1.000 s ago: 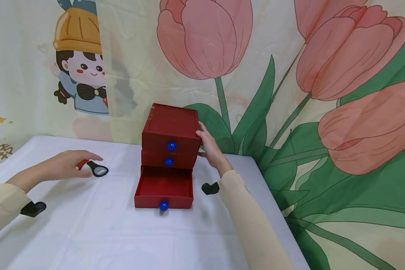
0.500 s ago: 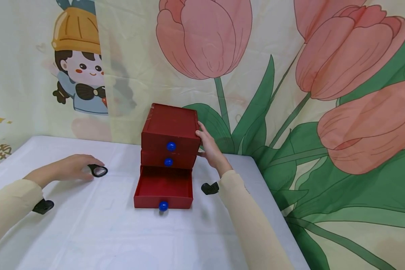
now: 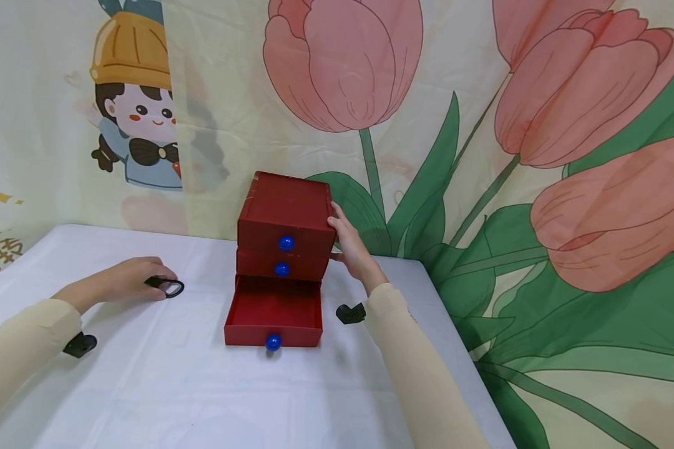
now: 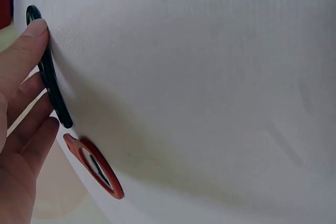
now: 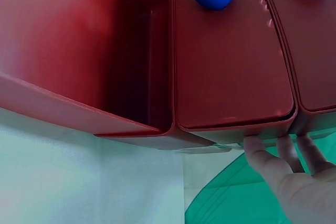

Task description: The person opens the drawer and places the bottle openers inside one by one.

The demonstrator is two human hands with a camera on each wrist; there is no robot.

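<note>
My left hand pinches a black magnifying glass between thumb and fingers, close over the white table at left. Its ring shows past the fingertips in the head view. Just beyond it in the left wrist view lies a red magnifying glass, which my hand hides from the head view. My right hand presses its fingers against the right side of a red three-drawer box. The bottom drawer is pulled out with nothing in it; the two drawers above, each with a blue knob, are closed.
The white-covered table ends at a slanting edge on the right. Behind it hangs a cloth backdrop printed with tulips and a cartoon figure. Black wrist-camera mounts stick out from both sleeves.
My left hand has closed on the black magnifying glass and shifted slightly right. The red magnifying glass, partly visible earlier, is now hidden in the head view. My right hand stays on the box.
</note>
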